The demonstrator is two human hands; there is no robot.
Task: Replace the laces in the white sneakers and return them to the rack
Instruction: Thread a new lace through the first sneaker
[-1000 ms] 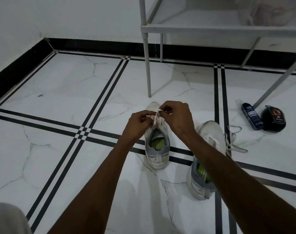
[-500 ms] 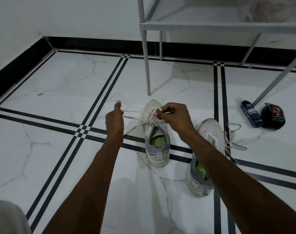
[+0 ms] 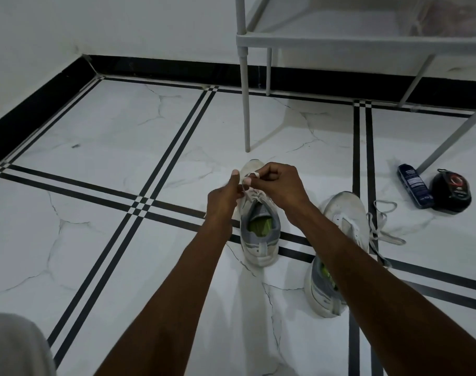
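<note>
The lace (image 3: 248, 191) is being pinched by both the left hand (image 3: 222, 200) and right hand (image 3: 279, 185) above the floor-standing left sneaker (image 3: 258, 226). The right sneaker (image 3: 337, 251) is being left untied; the rack (image 3: 340, 40) return is judged pending.

Both forearms were bare right up to the frame's lower edge, with no sleeve, watch or ring on the left hand (image 3: 222, 198) or the right hand (image 3: 279, 185). Pale grey cloth (image 3: 13, 346) covered a limb at bottom left.
</note>
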